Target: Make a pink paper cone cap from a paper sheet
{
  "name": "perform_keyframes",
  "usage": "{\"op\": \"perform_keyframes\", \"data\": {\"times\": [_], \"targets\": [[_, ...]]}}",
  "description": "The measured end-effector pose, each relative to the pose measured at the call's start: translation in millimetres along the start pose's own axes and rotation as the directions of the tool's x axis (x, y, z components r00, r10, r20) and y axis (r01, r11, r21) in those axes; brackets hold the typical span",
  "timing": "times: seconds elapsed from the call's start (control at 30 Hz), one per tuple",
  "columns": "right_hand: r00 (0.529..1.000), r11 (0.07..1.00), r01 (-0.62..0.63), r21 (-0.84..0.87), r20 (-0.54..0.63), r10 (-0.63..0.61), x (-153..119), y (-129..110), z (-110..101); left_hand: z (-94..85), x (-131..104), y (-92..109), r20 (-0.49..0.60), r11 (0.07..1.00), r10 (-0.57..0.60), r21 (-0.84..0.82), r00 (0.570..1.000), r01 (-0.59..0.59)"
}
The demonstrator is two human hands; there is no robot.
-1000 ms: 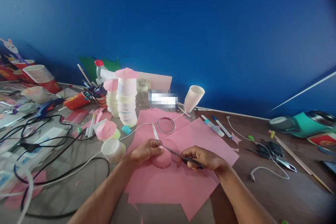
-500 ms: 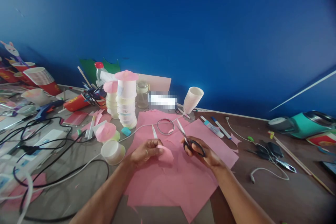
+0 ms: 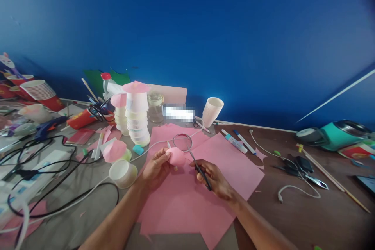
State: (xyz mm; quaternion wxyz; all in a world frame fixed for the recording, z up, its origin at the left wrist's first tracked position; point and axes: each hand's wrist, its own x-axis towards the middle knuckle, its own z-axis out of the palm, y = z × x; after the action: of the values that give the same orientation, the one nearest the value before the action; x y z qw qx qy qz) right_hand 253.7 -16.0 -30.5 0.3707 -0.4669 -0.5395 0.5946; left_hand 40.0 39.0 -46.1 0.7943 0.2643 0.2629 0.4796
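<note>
My left hand (image 3: pixel 158 166) pinches a small rounded piece of pink paper (image 3: pixel 177 157) between thumb and fingers, raised over the work surface. In my right hand (image 3: pixel 212 177) is a pair of scissors (image 3: pixel 200 170) with dark handles. Their blades point up and to the left, beside the paper piece but apart from it. Beneath both hands lie large overlapping sheets of pink paper (image 3: pixel 187 207). A thin metal ring (image 3: pixel 182 142) rests on the sheets just beyond the blades.
At the left stand stacked white cups with pink paper tops (image 3: pixel 137 113), an open white cup (image 3: pixel 123 174) and tangled black cables (image 3: pixel 38 215). More white cups (image 3: pixel 213 111) lean near the blue wall. Glue (image 3: pixel 236 143), a marker (image 3: pixel 244 141) and a teal kettle (image 3: pixel 341 136) are at the right.
The pink paper piece has been turned so its broad face shows, and lifted slightly. The scissors have swung from spread blades to a nearly edge-on view. My view has shifted slightly.
</note>
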Motion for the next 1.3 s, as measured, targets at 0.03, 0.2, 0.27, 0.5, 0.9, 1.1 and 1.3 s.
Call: {"op": "perform_keyframes", "data": {"times": [0.03,0.2,0.27,0.5,0.9,1.1,1.3], "targets": [[1.000,1.000,-0.020,0.005,0.005,0.020,0,-1,2,-0.1,0,-1,-0.005,1.000,-0.001,-0.008,1.000,0.001],[0.996,0.996,-0.091,0.006,0.016,0.091,-1,-7,11,0.7,2,-3,-0.028,0.999,0.034,-0.023,0.999,-0.035],[0.995,0.995,-0.096,0.025,0.014,0.096,-1,-9,12,2.2,1,-3,-0.043,1.000,0.023,-0.020,0.999,-0.024],[0.995,0.995,-0.096,0.041,0.014,0.096,0,-10,14,8.2,-2,-2,-0.088,0.998,-0.033,-0.047,0.996,0.029],[0.996,0.994,-0.094,0.061,0.014,0.093,-1,-8,12,7.0,-1,-3,-0.091,1.000,-0.027,-0.008,0.995,0.027],[0.995,0.993,-0.103,0.059,0.018,0.102,-2,-11,12,5.0,-1,-5,-0.093,0.999,-0.038,-0.011,0.995,0.037],[0.993,0.993,-0.114,0.028,0.020,0.114,-4,-14,10,6.4,-1,-4,-0.061,0.999,-0.028,0.035,0.998,0.030]]}}
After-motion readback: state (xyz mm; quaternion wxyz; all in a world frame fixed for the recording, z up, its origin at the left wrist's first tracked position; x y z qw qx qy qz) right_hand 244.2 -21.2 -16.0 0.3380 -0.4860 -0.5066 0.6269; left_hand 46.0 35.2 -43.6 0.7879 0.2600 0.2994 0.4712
